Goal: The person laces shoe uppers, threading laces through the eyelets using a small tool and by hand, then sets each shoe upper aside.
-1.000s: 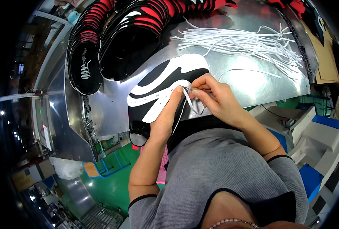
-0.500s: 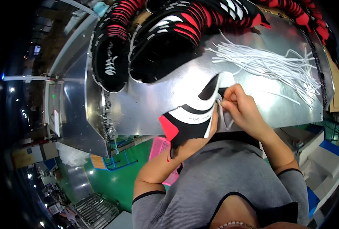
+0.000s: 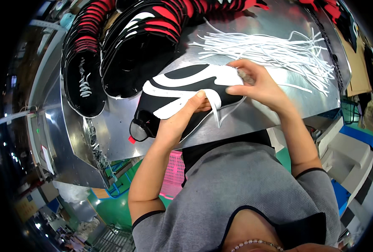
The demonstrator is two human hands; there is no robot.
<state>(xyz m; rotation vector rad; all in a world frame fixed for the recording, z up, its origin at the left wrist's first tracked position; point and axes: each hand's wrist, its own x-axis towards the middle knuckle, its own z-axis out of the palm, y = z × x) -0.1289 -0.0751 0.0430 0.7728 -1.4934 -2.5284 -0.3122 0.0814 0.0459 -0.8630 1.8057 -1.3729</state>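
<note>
The black-and-white shoe upper (image 3: 186, 90) lies flat on the steel table (image 3: 275, 107), just in front of the person. The left hand (image 3: 180, 119) grips its near edge, fingers closed on it. The right hand (image 3: 256, 84) pinches the upper's right end. White laces (image 3: 275, 50) lie just beyond; stacked red-and-black uppers (image 3: 140, 38) sit behind.
</note>
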